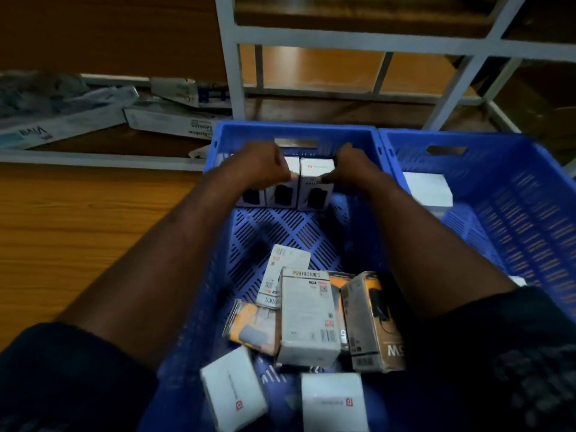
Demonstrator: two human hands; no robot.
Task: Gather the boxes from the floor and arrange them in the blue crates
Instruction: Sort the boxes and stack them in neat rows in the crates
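Left of the left hand (265, 165) lies orange-brown wooden floor (62, 229). Beyond that hand, flat white cartons (174, 120) lie beside a white metal rack (232, 57). The left hand reaches into the blue slatted plastic crate (290, 232), with its fingers curled over the tops of the left two of three upright white cardboard boxes (282, 190) printed with dark product pictures. These stand side by side, touching, against the crate's far wall, directly between the two hands. The right hand (352, 166) grips the right-end box from its outer side, thumb on the front face. Nearer the person than both hands, a loose pile of small white and orange product boxes (307, 316) lies in the crate's near end. Right of the right hand, a second blue plastic crate (514, 198) stands against the first, with a plain white box (428, 190) inside.
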